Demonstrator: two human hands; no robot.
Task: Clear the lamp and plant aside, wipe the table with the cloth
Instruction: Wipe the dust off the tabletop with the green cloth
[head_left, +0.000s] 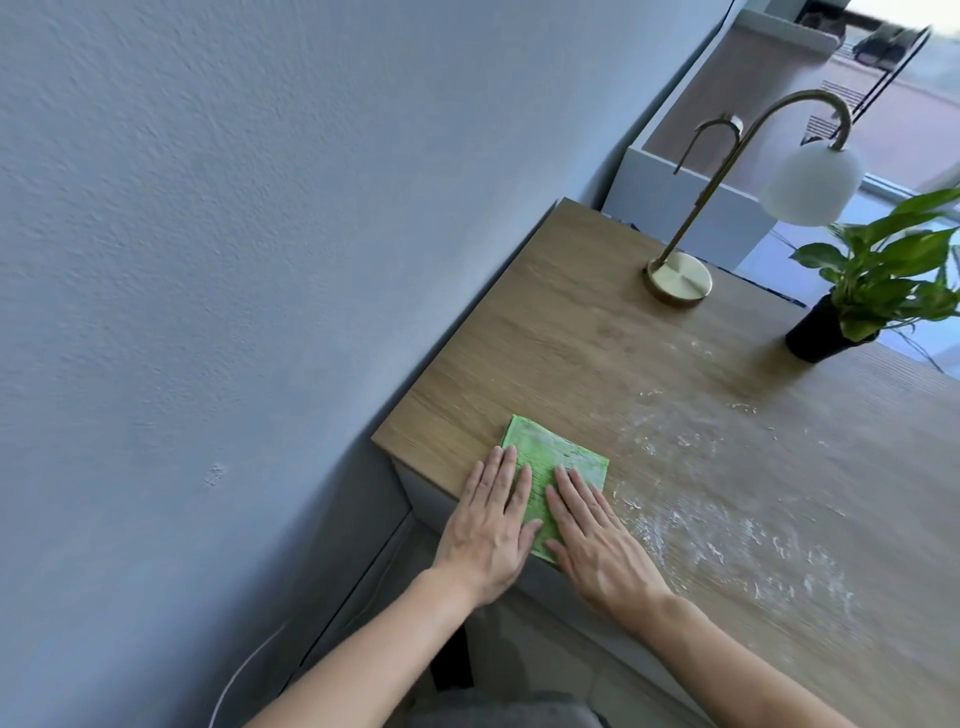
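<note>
A folded green cloth (551, 456) lies flat near the front left corner of the wooden table (545, 338). My left hand (488, 530) and my right hand (597, 540) press on it side by side, fingers straight. White powdery smears (727, 499) streak the table to the right of the cloth. A brass lamp with a white globe shade (678, 278) stands at the far side of the table. A green plant in a black pot (821, 332) stands to the lamp's right.
A pale blue wall (208, 260) runs along the table's left end. A white cable (244, 670) hangs by the wall below. A window and a white sill (696, 182) lie behind the lamp.
</note>
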